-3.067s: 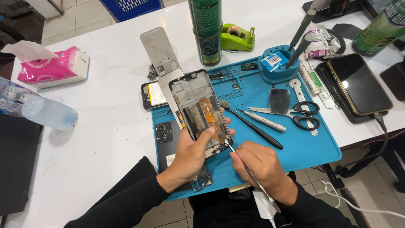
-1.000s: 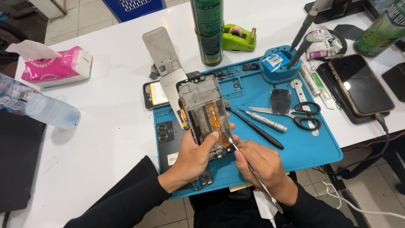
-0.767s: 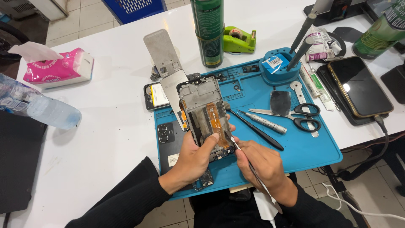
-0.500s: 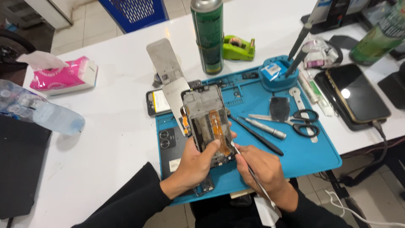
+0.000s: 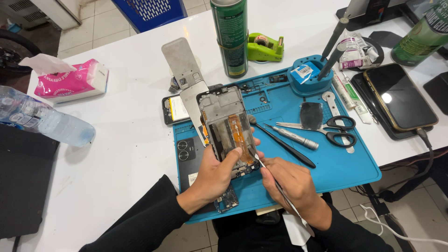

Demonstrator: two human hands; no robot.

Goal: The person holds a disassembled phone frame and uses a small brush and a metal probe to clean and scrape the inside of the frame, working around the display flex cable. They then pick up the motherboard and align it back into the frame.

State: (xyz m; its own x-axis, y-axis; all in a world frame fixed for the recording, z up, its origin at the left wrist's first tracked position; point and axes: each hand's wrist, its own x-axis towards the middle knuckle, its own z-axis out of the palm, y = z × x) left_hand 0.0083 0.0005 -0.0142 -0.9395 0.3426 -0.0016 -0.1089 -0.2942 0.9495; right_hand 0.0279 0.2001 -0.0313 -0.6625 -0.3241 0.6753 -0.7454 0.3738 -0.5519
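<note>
My left hand [image 5: 215,175] grips the lower end of an opened phone frame [image 5: 226,122], held tilted above the blue work mat [image 5: 345,165]. An orange flex cable runs down the inside of the frame. My right hand [image 5: 291,182] holds thin metal tweezers [image 5: 280,191] like a pen, their tip touching the frame's lower right edge close to my left thumb. A small circuit board [image 5: 227,201] lies on the mat under my left wrist.
On the mat lie a dark phone back with camera rings [image 5: 187,150], a black spudger [image 5: 284,147], a screwdriver [image 5: 298,138] and scissors [image 5: 338,130]. Behind stand a green spray can [image 5: 231,37], a tape dispenser [image 5: 263,46], a pink tissue pack [image 5: 72,79], a water bottle [image 5: 44,123] and a black phone [image 5: 403,95].
The phone frame has been lifted slightly and tilted toward me. The tweezers' tip has stayed at its lower right edge. The view has shifted a little.
</note>
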